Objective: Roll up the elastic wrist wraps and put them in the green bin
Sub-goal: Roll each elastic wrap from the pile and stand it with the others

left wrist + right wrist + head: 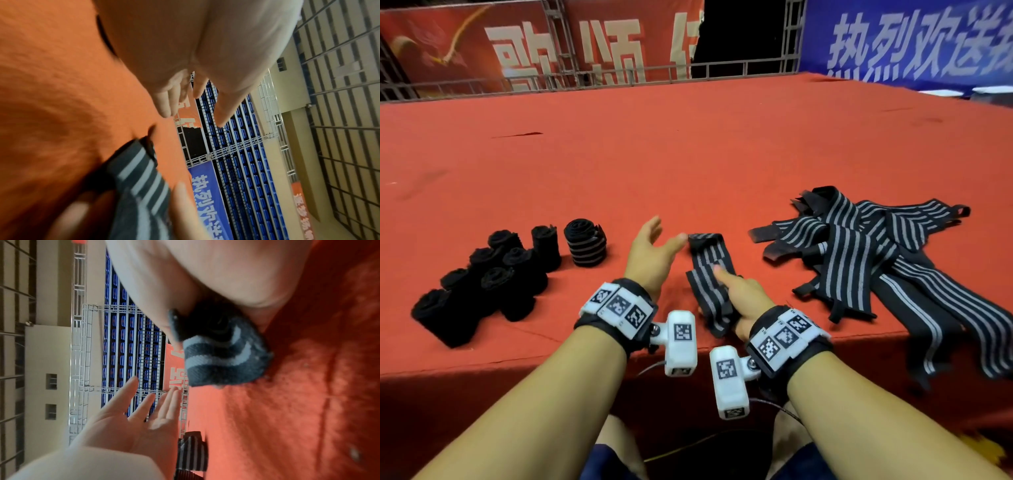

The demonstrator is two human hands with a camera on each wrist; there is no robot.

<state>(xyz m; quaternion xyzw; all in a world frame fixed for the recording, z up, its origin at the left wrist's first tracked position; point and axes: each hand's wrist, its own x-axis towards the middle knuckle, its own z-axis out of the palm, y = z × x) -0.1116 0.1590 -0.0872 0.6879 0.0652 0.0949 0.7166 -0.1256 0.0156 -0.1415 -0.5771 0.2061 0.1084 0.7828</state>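
Observation:
A black wrist wrap with grey stripes (708, 270) lies stretched out on the red table (688, 154), near the front edge. My right hand (736, 291) grips its near part, index finger laid along the top; the right wrist view shows the wrap (222, 356) bunched against that palm. My left hand (666, 234) is held open just left of the wrap's far end, fingers straight and holding nothing. In the left wrist view the spread fingers (164, 104) hover above the striped wrap (135, 175). No green bin is in view.
Several rolled wraps (493, 274) stand at the left, with a striped roll (585, 246) closest to my left hand. A loose pile of unrolled striped wraps (876, 246) lies at the right, some hanging over the table's front edge. Banners and metal railing stand behind.

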